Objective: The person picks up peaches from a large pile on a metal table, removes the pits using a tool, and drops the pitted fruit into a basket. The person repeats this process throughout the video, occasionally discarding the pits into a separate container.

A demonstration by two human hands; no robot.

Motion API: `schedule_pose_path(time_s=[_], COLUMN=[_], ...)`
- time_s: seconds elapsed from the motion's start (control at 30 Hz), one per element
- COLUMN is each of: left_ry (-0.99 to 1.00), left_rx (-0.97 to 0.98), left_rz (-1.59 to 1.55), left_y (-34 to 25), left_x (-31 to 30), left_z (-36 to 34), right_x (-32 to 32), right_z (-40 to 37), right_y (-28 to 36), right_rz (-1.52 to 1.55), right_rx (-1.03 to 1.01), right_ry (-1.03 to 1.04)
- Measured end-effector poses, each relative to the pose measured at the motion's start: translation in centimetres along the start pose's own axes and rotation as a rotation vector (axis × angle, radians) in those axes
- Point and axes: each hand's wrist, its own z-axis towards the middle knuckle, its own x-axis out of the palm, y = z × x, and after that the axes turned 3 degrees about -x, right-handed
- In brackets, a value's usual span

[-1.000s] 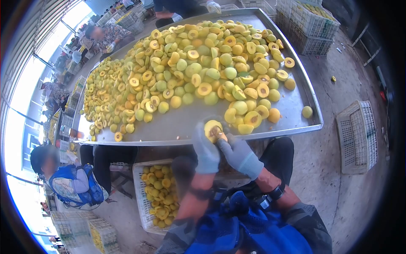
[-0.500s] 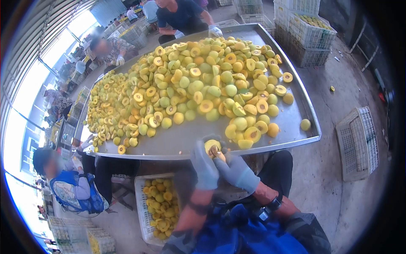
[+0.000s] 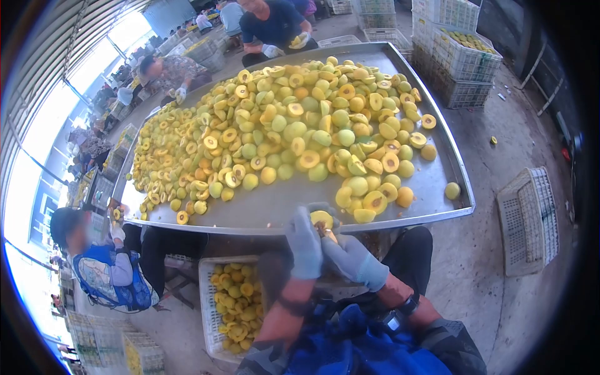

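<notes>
Just over the near rim of the metal table [image 3: 262,211], both my gloved hands meet at a halved yellow peach [image 3: 321,218]. My left hand [image 3: 305,244] is closed around the peach half, its cut face and brown pit cavity turned up. My right hand [image 3: 355,257] is closed too, pinching a small slim tool [image 3: 328,234] against the cavity; its kind is mostly hidden by the fingers. Beyond them a broad heap of halved yellow-green peaches [image 3: 275,134] covers much of the table. A few halves [image 3: 375,201] lie nearest my hands.
Below the table, left of my legs, stands a white crate [image 3: 208,312] of peach halves. A worker [image 3: 115,269] sits at left; others [image 3: 272,28] sit across the table. Stacked crates [image 3: 459,62] are at back right, and another crate [image 3: 531,222] lies on the floor.
The view has shifted slightly. My hands stay together at the peach half. The worker across the table has raised a hand holding fruit; the left worker's hands have shifted.
</notes>
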Motion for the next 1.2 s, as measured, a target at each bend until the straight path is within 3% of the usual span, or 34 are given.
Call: schedule_pose_path(time_s=[0.07,0.23,0.37,0.43,0.53,0.57,0.63,0.67,0.73,0.8,0.9,1.0,1.1,1.2], left_ry=[0.001,-0.003,0.048,0.057,0.043,0.035,0.038,0.044,0.057,0.071,0.161,0.457,0.700,0.730], left_rx=[-0.020,-0.021,-0.108,-0.124,-0.039,0.027,0.043,-0.007,-0.070,-0.099,-0.060,-0.081,0.020,0.064], left_rz=[-0.012,-0.060,-0.084,-0.039,0.117,0.163,0.208,0.203,0.172,0.126,0.156,0.147,0.104,0.103], left_y=[-0.5,-0.2,-0.3,-0.7,-1.0,-0.4,-0.5,-1.0,-1.4,-1.2,-0.4,-0.8,-0.6,0.1], left_x=[0.2,0.7,0.1,0.3,0.8,0.8,0.8,0.7,0.9,0.9,0.0,-1.5,-2.5,-2.6], left_z=[-0.1,0.1,0.3,0.5,0.4,0.4,0.4,0.3,0.4,0.7,1.4,2.2,3.2,3.2], right_x=[-0.2,1.5,1.1,0.9,0.4,-0.4,-0.9,-1.1,-1.1,-0.8,-0.9,-1.0,-0.9,-1.0], right_z=[0.2,1.0,0.6,0.3,0.2,0.1,0.0,-0.4,-0.4,0.2,0.2,0.0,-0.1,-0.2], right_y=[0.2,0.1,-0.3,-0.2,0.5,1.6,2.1,1.6,1.5,1.9,1.9,2.1,1.7,1.4], right_rz=[0.130,0.076,0.256,0.193,-0.060,-0.019,-0.089,-0.202,-0.152,0.128,0.398,0.565,0.596,0.622], right_rx=[0.101,-0.085,0.126,0.165,0.099,0.169,0.091,-0.056,-0.058,0.181,0.303,0.302,0.300,0.292], right_ry=[0.025,-0.303,-0.192,-0.108,-0.001,0.044,0.125,0.164,0.142,0.055,0.039,0.090,0.116,0.123])
